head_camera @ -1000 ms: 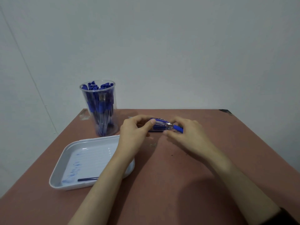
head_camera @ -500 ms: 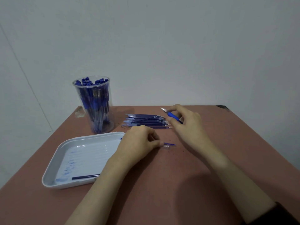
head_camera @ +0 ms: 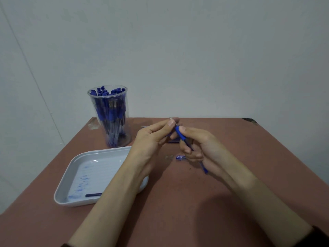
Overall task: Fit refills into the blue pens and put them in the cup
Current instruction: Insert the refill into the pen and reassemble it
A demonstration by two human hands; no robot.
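between our two hands, raised just over the counter (head_camera: 178, 202): one blue pen (head_camera: 182, 137), metal tip up and away from us, tail end poking out below the right palm. right hand (head_camera: 201, 147) curls round the barrel, thumb on the blue grip sleeve. left hand (head_camera: 151, 139) pinches the tip end between thumb and forefinger. whether a refill sits inside, we cannot tell.

we judge the pen light and stiff, with a smooth plastic barrel apt to twist in the fingers. the grip sleeve looks the surer hold. the tip piece is small and easily dropped.

left of the left hand and farther off, the cup (head_camera: 111, 118) stands packed with pens. loose refills (head_camera: 173, 141) lie just behind the hands, mostly hidden.
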